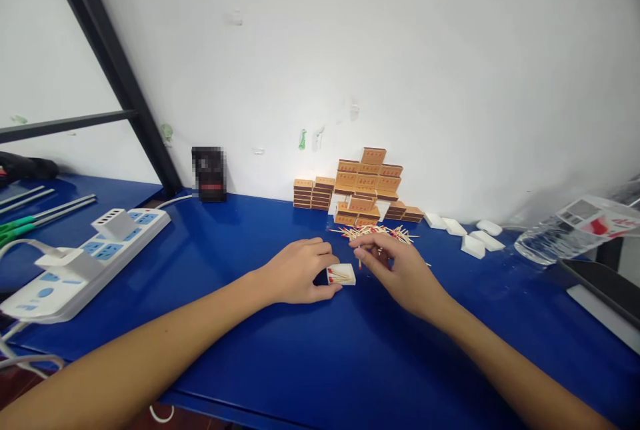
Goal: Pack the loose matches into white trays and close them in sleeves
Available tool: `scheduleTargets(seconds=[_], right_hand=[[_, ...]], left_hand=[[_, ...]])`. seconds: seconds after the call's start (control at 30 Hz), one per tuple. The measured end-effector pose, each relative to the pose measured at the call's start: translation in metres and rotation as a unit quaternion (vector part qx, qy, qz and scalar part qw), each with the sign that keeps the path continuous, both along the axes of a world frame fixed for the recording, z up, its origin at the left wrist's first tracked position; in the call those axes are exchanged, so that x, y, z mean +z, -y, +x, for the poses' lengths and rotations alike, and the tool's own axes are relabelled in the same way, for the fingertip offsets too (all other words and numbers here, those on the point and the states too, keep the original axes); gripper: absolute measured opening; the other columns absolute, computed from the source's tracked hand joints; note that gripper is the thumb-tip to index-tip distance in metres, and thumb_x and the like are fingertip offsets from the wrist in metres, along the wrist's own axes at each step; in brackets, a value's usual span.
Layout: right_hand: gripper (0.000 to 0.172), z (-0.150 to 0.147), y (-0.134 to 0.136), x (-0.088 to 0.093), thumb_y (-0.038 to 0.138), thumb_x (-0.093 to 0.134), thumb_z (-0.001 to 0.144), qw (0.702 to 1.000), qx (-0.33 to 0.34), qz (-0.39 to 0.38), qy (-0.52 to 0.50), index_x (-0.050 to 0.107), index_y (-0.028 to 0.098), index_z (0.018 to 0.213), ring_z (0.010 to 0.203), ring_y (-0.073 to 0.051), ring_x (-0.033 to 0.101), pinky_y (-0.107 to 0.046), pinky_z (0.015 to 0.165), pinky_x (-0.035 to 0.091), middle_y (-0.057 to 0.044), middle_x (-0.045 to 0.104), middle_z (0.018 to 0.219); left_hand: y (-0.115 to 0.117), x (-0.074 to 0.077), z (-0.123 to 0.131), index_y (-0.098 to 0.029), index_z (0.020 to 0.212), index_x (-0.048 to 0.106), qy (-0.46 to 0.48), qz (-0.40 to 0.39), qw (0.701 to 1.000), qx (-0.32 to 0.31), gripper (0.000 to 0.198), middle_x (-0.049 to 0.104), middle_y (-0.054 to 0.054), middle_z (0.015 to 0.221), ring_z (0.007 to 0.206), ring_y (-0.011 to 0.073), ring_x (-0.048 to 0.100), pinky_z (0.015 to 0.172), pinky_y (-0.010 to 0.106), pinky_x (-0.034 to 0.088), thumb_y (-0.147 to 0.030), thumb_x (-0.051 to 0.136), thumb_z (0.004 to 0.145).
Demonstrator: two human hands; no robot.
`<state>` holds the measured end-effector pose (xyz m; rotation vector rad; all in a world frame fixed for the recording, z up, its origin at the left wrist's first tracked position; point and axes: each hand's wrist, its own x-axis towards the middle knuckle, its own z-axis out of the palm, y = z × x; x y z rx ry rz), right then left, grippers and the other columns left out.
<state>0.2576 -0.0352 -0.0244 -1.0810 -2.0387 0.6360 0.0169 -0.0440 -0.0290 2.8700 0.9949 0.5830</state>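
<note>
My left hand rests on the blue table, its thumb and fingers gripping the left end of a small white matchbox tray. A few red-tipped matches lie inside that tray. Just right of it, my right hand is closed in a pinch, with a match pointing down below the fingertips. Behind the right hand spreads a loose pile of matches, partly hidden by the fingers. Beyond the pile, several orange-brown matchboxes are stacked against the wall.
Shorter matchbox stacks stand left of the tall one. White trays and a clear plastic bottle lie to the right. At the left are a power strip, green-handled tools and a dark, blurred box.
</note>
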Motion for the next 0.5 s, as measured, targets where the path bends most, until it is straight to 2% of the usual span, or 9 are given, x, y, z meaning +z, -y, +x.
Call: scheduleTargets(seconds=[0.13,0.27,0.37,0.5], right_hand=[[0.032,-0.006,0.002,-0.006,0.054,0.072,0.089,0.995,-0.023,-0.071,-0.070,0.076,0.023,0.096,0.069,-0.019,0.059,-0.034,0.061,0.045,-0.005,0.075,0.090],[0.034,-0.008,0.000,-0.013,0.058,0.075,0.086,0.997,0.000,-0.069,-0.043,0.079,0.025,0.087,0.062,-0.016,0.048,-0.032,0.057,0.039,-0.002,0.068,0.076],[0.035,-0.008,-0.002,-0.018,0.060,0.073,0.088,0.999,0.011,-0.041,-0.001,0.081,0.026,0.084,0.066,-0.017,0.048,-0.033,0.060,0.040,-0.003,0.065,0.083],[0.037,-0.008,-0.003,-0.021,0.060,0.068,0.092,0.997,0.033,-0.055,0.041,0.083,0.027,0.088,0.071,-0.018,0.052,-0.033,0.061,0.041,-0.005,0.064,0.090]], left_hand=[[0.000,-0.001,0.001,-0.017,0.110,0.075,0.031,-0.018,0.999,0.006,0.029,0.069,0.006,0.097,0.091,0.0222,0.064,0.084,0.036,0.052,-0.040,0.070,0.093],[0.000,-0.003,0.002,-0.019,0.112,0.075,0.083,-0.053,0.995,0.015,0.030,0.071,0.006,0.100,0.095,0.0214,0.065,0.086,0.034,0.052,-0.040,0.073,0.092],[-0.001,-0.005,0.002,-0.018,0.111,0.076,0.093,-0.066,0.993,0.011,0.032,0.071,0.006,0.099,0.095,0.0214,0.065,0.086,0.034,0.053,-0.042,0.076,0.090],[-0.003,-0.008,0.001,-0.017,0.111,0.075,0.090,-0.062,0.994,0.012,0.033,0.072,0.006,0.100,0.095,0.0217,0.065,0.085,0.034,0.052,-0.042,0.077,0.090]])
